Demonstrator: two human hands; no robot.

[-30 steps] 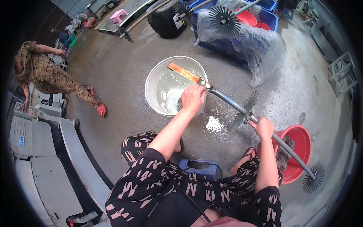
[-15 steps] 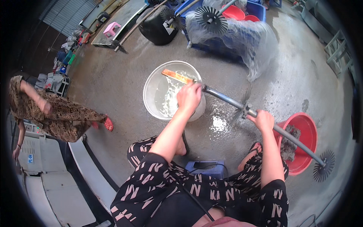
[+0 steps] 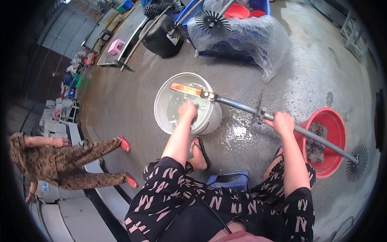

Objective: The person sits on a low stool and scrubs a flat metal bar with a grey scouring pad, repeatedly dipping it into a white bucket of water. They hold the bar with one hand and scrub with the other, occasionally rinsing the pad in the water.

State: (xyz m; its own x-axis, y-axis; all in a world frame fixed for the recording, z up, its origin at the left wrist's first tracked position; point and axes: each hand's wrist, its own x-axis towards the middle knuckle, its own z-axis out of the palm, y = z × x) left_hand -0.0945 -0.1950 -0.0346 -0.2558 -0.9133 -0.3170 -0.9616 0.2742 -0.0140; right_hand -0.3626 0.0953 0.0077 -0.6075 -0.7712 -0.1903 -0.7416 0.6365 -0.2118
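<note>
Right hand (image 3: 281, 122) wrapped tight round grey pole (image 3: 242, 108) mid-frame, left hand (image 3: 188, 111) dipped in white bucket (image 3: 161, 109), grip unclear

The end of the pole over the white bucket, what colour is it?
Orange end, seen best in the head view.

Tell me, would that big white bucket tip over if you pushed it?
Probably not easily. The white bucket looks wide and sits flat on the wet floor, with water inside, so it is likely heavy. It might slide a little, since the concrete looks slick. The left hand dips into it; the right hand grips the long pole.
</note>
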